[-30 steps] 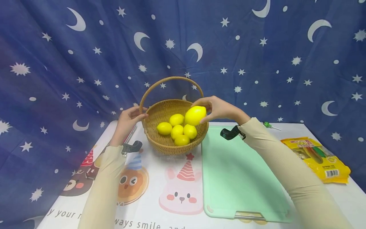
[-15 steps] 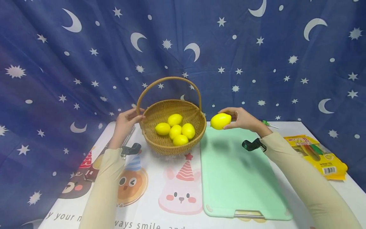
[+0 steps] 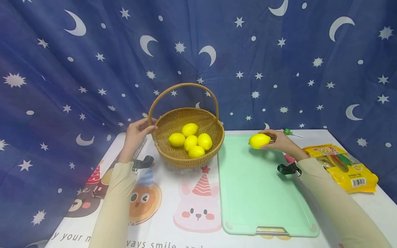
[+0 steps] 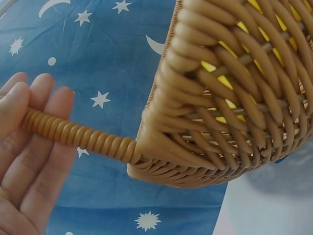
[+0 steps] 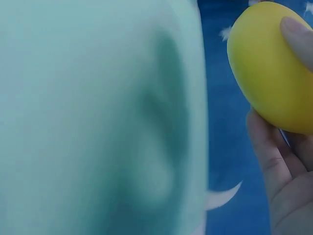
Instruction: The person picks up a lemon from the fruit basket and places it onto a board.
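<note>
Within head view only: basket interior (image 3: 178, 118)

Head view. White table covering (image 3: 167, 210), between 7 and 8 o'clock: grey print "y your n", cut by table edge on one side, left sleeve (image 3: 113, 206) on the other. Same line between 6 and 7 o'clock: "ways smile", then "and", lower parts lost at frame edge. Yellow bag (image 3: 344, 170) at 4 o'clock: big pale lettering at the bag's own 10–11, too blurred to settle. Barcode (image 3: 358, 182) at its 4–5, small dark line just above, unreadable.
</note>
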The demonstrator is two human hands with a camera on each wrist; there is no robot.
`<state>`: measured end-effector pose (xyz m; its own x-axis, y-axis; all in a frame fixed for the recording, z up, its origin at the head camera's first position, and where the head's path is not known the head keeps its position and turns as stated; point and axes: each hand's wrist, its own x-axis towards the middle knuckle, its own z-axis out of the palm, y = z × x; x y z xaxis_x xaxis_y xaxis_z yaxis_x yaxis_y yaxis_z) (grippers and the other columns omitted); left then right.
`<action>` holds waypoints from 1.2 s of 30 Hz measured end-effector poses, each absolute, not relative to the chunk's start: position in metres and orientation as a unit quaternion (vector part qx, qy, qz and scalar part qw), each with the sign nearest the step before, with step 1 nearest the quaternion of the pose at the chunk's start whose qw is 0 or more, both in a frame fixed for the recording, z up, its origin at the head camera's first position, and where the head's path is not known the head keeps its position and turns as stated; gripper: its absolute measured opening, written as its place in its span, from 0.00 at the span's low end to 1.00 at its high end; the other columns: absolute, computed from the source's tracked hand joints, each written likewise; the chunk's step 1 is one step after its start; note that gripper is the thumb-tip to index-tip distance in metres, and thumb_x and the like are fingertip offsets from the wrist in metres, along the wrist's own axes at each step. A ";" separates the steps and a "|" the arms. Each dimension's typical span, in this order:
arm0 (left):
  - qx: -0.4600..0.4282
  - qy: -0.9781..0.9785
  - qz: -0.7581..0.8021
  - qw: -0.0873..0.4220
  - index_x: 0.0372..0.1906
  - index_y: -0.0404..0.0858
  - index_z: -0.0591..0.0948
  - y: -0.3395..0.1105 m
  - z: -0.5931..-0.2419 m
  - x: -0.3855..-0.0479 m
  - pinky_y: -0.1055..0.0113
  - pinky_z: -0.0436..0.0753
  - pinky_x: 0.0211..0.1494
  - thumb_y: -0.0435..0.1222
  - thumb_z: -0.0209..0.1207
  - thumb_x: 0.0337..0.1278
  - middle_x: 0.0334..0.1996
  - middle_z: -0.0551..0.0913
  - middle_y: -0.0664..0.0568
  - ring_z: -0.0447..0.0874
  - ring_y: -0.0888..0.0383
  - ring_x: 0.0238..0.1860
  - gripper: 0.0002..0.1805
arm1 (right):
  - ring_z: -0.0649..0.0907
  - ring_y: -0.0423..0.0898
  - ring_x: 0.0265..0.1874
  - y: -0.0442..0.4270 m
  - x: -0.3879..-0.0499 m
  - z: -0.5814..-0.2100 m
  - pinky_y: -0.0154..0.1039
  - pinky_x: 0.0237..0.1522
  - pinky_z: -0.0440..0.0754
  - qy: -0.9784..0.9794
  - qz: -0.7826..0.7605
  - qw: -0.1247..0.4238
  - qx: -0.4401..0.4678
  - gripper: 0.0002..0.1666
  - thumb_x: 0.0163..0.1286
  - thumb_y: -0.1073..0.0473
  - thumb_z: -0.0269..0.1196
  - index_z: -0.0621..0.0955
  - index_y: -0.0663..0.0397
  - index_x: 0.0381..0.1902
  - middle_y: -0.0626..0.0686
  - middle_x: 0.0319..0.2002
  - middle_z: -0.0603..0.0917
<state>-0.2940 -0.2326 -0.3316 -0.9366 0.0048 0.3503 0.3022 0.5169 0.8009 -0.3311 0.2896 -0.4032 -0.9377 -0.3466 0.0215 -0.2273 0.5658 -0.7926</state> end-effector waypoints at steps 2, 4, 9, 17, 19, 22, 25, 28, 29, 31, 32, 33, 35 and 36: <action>-0.094 -0.856 -0.483 0.156 0.52 0.37 0.79 -0.232 -0.331 -0.294 0.53 0.79 0.59 0.41 0.58 0.60 0.45 0.84 0.36 0.86 0.60 0.43 0.19 | 0.74 0.45 0.53 0.297 -0.335 -0.412 0.22 0.46 0.75 0.882 -0.441 0.062 -0.152 0.42 0.55 0.53 0.70 0.67 0.57 0.65 0.61 0.63 0.70; -0.093 -0.855 -0.486 0.155 0.52 0.37 0.79 -0.232 -0.331 -0.295 0.54 0.80 0.58 0.42 0.58 0.60 0.44 0.84 0.36 0.83 0.71 0.38 0.19 | 0.73 0.47 0.55 0.303 -0.338 -0.419 0.23 0.49 0.75 0.883 -0.444 0.064 -0.138 0.43 0.56 0.51 0.70 0.66 0.57 0.65 0.61 0.64 0.69; -0.090 -0.856 -0.487 0.147 0.53 0.36 0.79 -0.232 -0.332 -0.294 0.52 0.78 0.60 0.42 0.58 0.60 0.44 0.84 0.36 0.86 0.60 0.42 0.19 | 0.69 0.58 0.62 0.313 -0.343 -0.431 0.26 0.52 0.73 0.882 -0.451 0.082 -0.107 0.45 0.56 0.52 0.70 0.63 0.58 0.67 0.63 0.67 0.66; -0.083 -0.857 -0.489 0.137 0.54 0.36 0.78 -0.232 -0.329 -0.293 0.50 0.76 0.62 0.42 0.58 0.60 0.45 0.84 0.36 0.84 0.53 0.47 0.20 | 0.67 0.57 0.62 0.316 -0.348 -0.435 0.16 0.44 0.72 0.866 -0.478 0.102 -0.104 0.44 0.60 0.57 0.67 0.60 0.60 0.69 0.65 0.67 0.63; -0.083 -0.856 -0.491 0.136 0.54 0.36 0.78 -0.232 -0.329 -0.293 0.50 0.76 0.62 0.41 0.58 0.60 0.45 0.84 0.36 0.84 0.57 0.45 0.20 | 0.66 0.58 0.62 0.316 -0.348 -0.434 0.16 0.45 0.72 0.862 -0.482 0.111 -0.110 0.43 0.61 0.58 0.66 0.59 0.61 0.69 0.66 0.67 0.62; -0.085 -0.855 -0.494 0.133 0.55 0.36 0.78 -0.232 -0.330 -0.294 0.50 0.76 0.62 0.40 0.58 0.60 0.46 0.83 0.36 0.83 0.54 0.47 0.20 | 0.65 0.59 0.63 0.318 -0.349 -0.434 0.18 0.49 0.73 0.859 -0.482 0.124 -0.120 0.44 0.61 0.60 0.66 0.58 0.62 0.70 0.67 0.67 0.62; -0.087 -0.855 -0.495 0.130 0.55 0.36 0.78 -0.233 -0.329 -0.295 0.49 0.75 0.63 0.40 0.58 0.60 0.46 0.83 0.36 0.81 0.46 0.51 0.20 | 0.64 0.61 0.64 0.318 -0.350 -0.435 0.35 0.61 0.74 0.860 -0.475 0.134 -0.125 0.46 0.60 0.60 0.66 0.57 0.62 0.70 0.68 0.68 0.61; -0.090 -0.856 -0.493 0.129 0.55 0.36 0.78 -0.233 -0.329 -0.295 0.49 0.75 0.63 0.40 0.58 0.61 0.46 0.83 0.36 0.81 0.44 0.52 0.19 | 0.63 0.63 0.65 0.318 -0.351 -0.436 0.55 0.68 0.65 0.861 -0.471 0.140 -0.130 0.48 0.59 0.59 0.67 0.55 0.61 0.71 0.68 0.68 0.60; -0.091 -0.856 -0.493 0.130 0.55 0.36 0.78 -0.233 -0.329 -0.295 0.49 0.75 0.63 0.40 0.58 0.61 0.46 0.83 0.36 0.81 0.44 0.52 0.19 | 0.62 0.64 0.66 0.318 -0.352 -0.436 0.59 0.68 0.62 0.861 -0.471 0.140 -0.132 0.48 0.59 0.59 0.67 0.55 0.61 0.71 0.68 0.68 0.59; -0.093 -0.855 -0.493 0.130 0.54 0.36 0.78 -0.232 -0.329 -0.295 0.50 0.76 0.62 0.40 0.58 0.61 0.46 0.83 0.36 0.81 0.44 0.51 0.19 | 0.62 0.64 0.66 0.318 -0.353 -0.436 0.62 0.68 0.60 0.860 -0.472 0.142 -0.132 0.49 0.59 0.60 0.67 0.55 0.61 0.71 0.68 0.68 0.59; -0.093 -0.855 -0.493 0.129 0.54 0.36 0.78 -0.232 -0.329 -0.295 0.50 0.76 0.62 0.40 0.58 0.61 0.46 0.83 0.36 0.81 0.44 0.51 0.19 | 0.62 0.65 0.66 0.318 -0.353 -0.436 0.63 0.68 0.59 0.860 -0.472 0.142 -0.134 0.48 0.59 0.60 0.67 0.55 0.61 0.71 0.69 0.68 0.59; -0.093 -0.855 -0.494 0.129 0.54 0.36 0.78 -0.232 -0.329 -0.295 0.50 0.76 0.62 0.40 0.58 0.61 0.46 0.83 0.36 0.81 0.44 0.52 0.19 | 0.62 0.65 0.65 0.318 -0.354 -0.436 0.63 0.68 0.59 0.860 -0.471 0.142 -0.135 0.49 0.59 0.61 0.67 0.54 0.61 0.71 0.69 0.68 0.59; -0.090 -0.854 -0.497 0.127 0.54 0.35 0.78 -0.232 -0.329 -0.295 0.50 0.75 0.63 0.39 0.58 0.61 0.46 0.83 0.36 0.80 0.45 0.53 0.19 | 0.62 0.65 0.65 0.318 -0.354 -0.435 0.63 0.68 0.59 0.860 -0.469 0.143 -0.137 0.48 0.59 0.61 0.67 0.54 0.62 0.71 0.69 0.68 0.59; -0.088 -0.853 -0.498 0.126 0.54 0.35 0.78 -0.232 -0.329 -0.295 0.49 0.74 0.64 0.39 0.58 0.61 0.46 0.83 0.35 0.80 0.45 0.53 0.19 | 0.61 0.65 0.65 0.318 -0.355 -0.434 0.63 0.68 0.58 0.860 -0.470 0.144 -0.136 0.48 0.59 0.61 0.67 0.54 0.62 0.71 0.69 0.68 0.59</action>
<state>-0.2946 -0.2323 -0.3293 -0.9525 0.0249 0.3037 0.2767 0.4879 0.8279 -0.3548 0.3176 -0.4344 -0.9213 -0.3699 -0.1201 -0.0984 0.5203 -0.8483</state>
